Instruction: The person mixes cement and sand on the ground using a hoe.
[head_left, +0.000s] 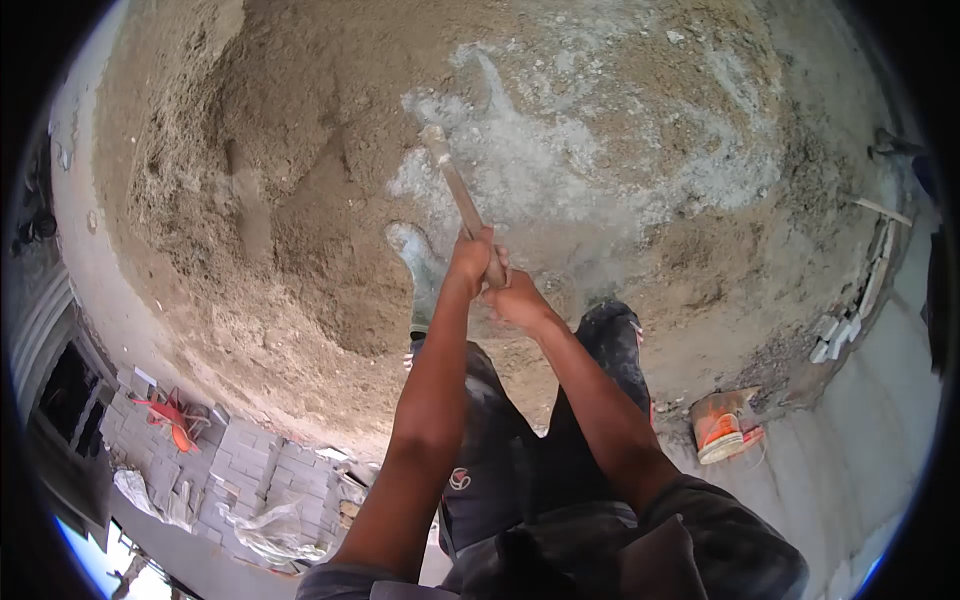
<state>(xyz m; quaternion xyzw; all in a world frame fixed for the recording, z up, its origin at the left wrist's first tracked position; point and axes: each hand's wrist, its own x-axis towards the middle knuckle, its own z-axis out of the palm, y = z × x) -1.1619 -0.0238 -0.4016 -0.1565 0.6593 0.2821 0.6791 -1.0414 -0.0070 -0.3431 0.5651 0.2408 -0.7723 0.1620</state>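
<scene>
Both hands grip the wooden handle (pixel 462 197) of what looks like a hoe. Its far end reaches into pale grey powder (pixel 540 165) spread over brown sand (pixel 300 120); no blade can be made out. My left hand (pixel 472 262) is wrapped round the handle farther along the shaft. Close behind it, my right hand (pixel 516 300) is closed round the near end. A powder-dusted boot (pixel 418 265) on my left leg stands in the sand, just left of my left hand.
An orange-stained bucket (pixel 722 430) stands at the lower right. Several pale blocks (pixel 838 330) lie along the right edge. On the paving (pixel 240 455) at lower left are a red object (pixel 178 420) and crumpled plastic sheets (pixel 275 530). Another person's foot (pixel 890 147) shows at far right.
</scene>
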